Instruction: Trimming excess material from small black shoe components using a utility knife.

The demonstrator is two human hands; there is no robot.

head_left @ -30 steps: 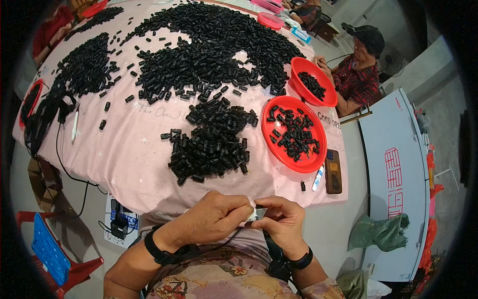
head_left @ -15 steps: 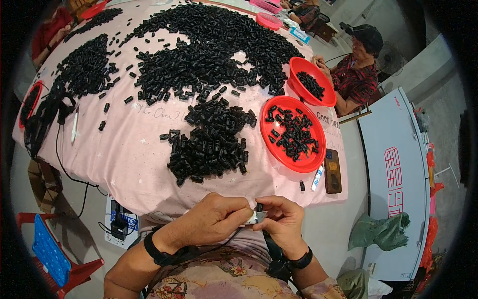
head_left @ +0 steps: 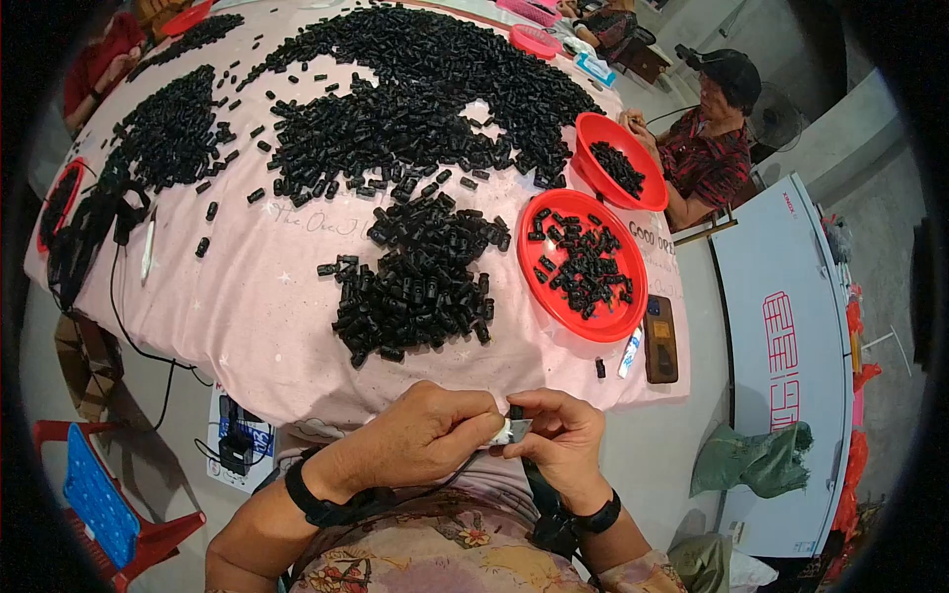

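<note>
Okay, head view: left hand point(head_left: 430, 425) pinches a small metal blade point(head_left: 519, 429), white at the held end, right beside a small black cylindrical part point(head_left: 515, 410) grasped by the right hand point(head_left: 563, 430), just off the near edge of the pink tablecloth point(head_left: 267, 326). Beyond the hands, a heap of similar black parts point(head_left: 415, 306) sits left of a red plastic basin point(head_left: 583, 332) holding more.

Brightly lit pink cloth point(head_left: 242, 321), soft near-edge shadow, fisheye-bent lines, black corners
</note>
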